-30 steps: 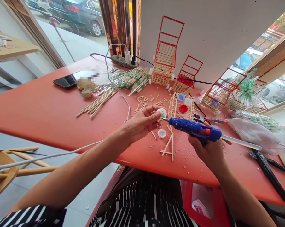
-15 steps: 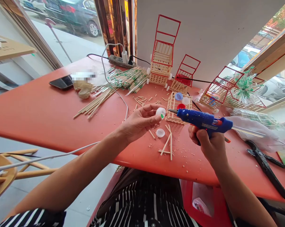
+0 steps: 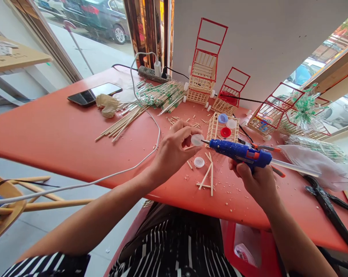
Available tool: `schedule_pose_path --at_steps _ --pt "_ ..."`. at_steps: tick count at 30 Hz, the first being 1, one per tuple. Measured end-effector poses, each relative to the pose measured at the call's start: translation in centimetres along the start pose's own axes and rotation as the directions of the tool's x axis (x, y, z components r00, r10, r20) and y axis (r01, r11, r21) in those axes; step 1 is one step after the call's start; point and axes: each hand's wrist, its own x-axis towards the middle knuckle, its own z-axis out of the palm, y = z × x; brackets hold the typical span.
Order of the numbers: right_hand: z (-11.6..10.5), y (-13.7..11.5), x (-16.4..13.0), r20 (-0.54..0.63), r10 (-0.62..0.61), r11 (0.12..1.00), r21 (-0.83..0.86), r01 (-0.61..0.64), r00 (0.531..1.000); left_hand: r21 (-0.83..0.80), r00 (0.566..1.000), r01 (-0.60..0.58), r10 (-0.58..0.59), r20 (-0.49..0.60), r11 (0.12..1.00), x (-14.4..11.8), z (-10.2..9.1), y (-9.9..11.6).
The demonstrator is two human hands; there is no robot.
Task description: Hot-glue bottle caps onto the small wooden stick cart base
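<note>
My left hand (image 3: pixel 174 148) pinches a small white bottle cap (image 3: pixel 197 139) between thumb and fingers above the red table (image 3: pixel 61 134). A blue glue gun (image 3: pixel 240 152) sits in my right hand (image 3: pixel 256 182), its metal nozzle touching the cap's edge. Just below the held cap, a second white cap (image 3: pixel 199 162) lies on the table beside several loose wooden sticks (image 3: pixel 208 175). Behind the gun stands a small stick-built basket (image 3: pixel 223 129) holding blue, white and red caps.
Red-framed stick carts (image 3: pixel 204 71) stand along the white wall. A pile of skewers (image 3: pixel 151 102), a phone (image 3: pixel 93 94), a power strip (image 3: pixel 152 73) with a white cable, pliers (image 3: pixel 257 146), a plastic bag (image 3: pixel 312 161) and black tools (image 3: pixel 327 200) lie on the table.
The glue gun's nozzle, apart from the cap half a second ago, has come back against it. My left hand has turned the cap so its printed face no longer shows.
</note>
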Motion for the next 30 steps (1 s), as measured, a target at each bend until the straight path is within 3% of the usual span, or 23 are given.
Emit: schedule_pose_path --at_steps 7,15,30 --pt "-0.1 -0.8 -0.2 0.01 -0.042 0.99 -0.134 0.043 0.999 0.152 0.993 -0.113 0.108 0.041 0.982 -0.4 0.2 0.2" --pt "0.7 -0.8 -0.3 -0.02 -0.095 0.985 -0.148 0.091 0.995 0.251 0.971 -0.24 0.235 0.049 0.938 -0.5 0.4 -0.2" --pt "0.9 -0.5 -0.3 -0.039 -0.127 0.972 -0.202 0.117 0.991 0.252 0.97 -0.241 0.23 0.073 0.937 -0.7 0.5 0.0"
